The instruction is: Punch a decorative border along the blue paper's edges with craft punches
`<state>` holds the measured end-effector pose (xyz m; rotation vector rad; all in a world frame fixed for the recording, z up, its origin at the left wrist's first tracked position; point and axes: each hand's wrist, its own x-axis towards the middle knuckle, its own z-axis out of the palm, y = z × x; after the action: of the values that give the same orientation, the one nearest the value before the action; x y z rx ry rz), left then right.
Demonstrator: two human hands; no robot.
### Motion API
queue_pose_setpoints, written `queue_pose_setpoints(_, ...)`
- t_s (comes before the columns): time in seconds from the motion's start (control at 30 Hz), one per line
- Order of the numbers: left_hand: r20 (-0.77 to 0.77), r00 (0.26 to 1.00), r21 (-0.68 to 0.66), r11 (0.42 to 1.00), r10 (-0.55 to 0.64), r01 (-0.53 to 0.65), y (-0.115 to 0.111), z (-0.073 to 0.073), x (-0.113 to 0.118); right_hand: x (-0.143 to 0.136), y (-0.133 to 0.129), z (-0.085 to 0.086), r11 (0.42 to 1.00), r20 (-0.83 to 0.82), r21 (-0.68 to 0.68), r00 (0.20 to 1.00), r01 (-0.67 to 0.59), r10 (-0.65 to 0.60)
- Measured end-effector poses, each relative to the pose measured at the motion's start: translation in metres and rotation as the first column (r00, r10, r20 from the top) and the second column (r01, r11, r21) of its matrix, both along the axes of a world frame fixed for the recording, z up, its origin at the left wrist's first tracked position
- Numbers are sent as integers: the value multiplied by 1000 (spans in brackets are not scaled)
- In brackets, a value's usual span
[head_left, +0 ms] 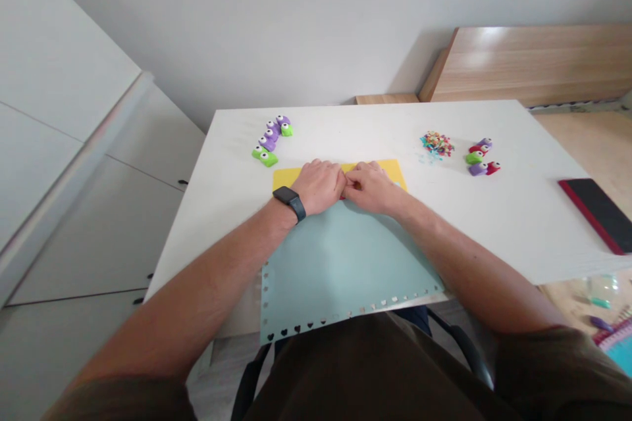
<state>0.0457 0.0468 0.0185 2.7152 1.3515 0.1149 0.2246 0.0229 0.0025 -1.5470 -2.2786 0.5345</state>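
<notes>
Both hands meet over the top edge of a light blue-green sheet [340, 263], whose lower and left edges have small punched shapes. My left hand [320, 185], with a dark watch at the wrist, has its fingers curled. My right hand [368, 185] is closed too, its fingertips touching my left hand. A small red piece shows beneath the hands; most of it is hidden, and I cannot make out its shape. Under them, a yellow sheet [284, 177] lies partly beneath the blue-green one on the white table [207, 210].
Purple and green eyed figures [268, 143] stand at the back left. Toward the right are a pile of small colourful cut-outs [438, 143], several more eyed figures [478, 156], and a dark phone-like object with a red edge [600, 214]. White cabinets [93, 210] flank the left side.
</notes>
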Motion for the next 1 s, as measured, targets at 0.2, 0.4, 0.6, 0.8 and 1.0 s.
queue_pose_setpoints(0.2, 124, 991, 28, 998, 50, -54, -1, 3, -5, -1, -1, 3, 1000, 14, 14, 1000, 26, -27)
queue_pose_setpoints(0.4, 229, 971, -35, 997, 70, -63, -15, 13, -24, 1, 0, 4, 1000, -11, 20, 1000, -13, 13)
queue_pose_setpoints(0.6, 329, 944, -78, 997, 20, 6, -31, 2, -41, 3, -5, 9, 999, -103, 30, 994, 32, -28)
queue_pose_setpoints(0.8, 354, 935, -67, 998, 10, 14, -34, -6, -46, 9, -12, 13, 990, -175, 76, 976, -118, 130)
queue_pose_setpoints(1.0, 328, 944, -104, 995, 31, 4, -36, -5, -42, 9, -14, 16, 984, -128, 46, 976, -171, 176)
